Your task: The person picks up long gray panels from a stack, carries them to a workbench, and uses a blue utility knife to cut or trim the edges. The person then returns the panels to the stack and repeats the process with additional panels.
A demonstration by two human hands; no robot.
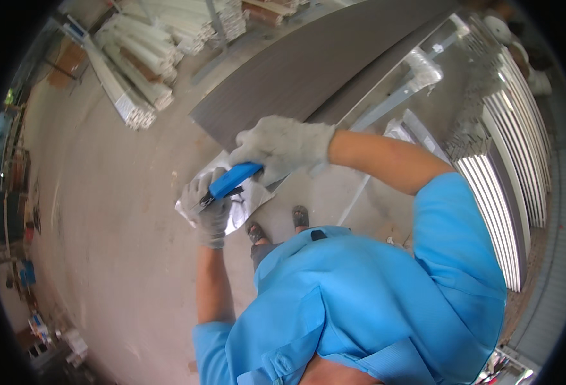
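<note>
Both of my hands wear pale grey work gloves. A long blue object (235,179) with black parts at its lower end is held slantwise between them; its kind I cannot make out. My left hand (207,206) is closed around the black end. The fingers of my right hand (279,149) are closed on the upper right end, partly hiding it. White plastic sheeting (252,197) shows behind and below the blue object, close to my left hand. Just beyond my right hand lies the corner of a large dark grey panel (283,70).
Long white profiles (126,106) lie bundled at the far left. To the right, pale-edged panels (488,212) are stacked beside a dark one. A clear-wrapped piece (421,70) lies along the dark panel's right side. My feet stand on the concrete floor (116,237).
</note>
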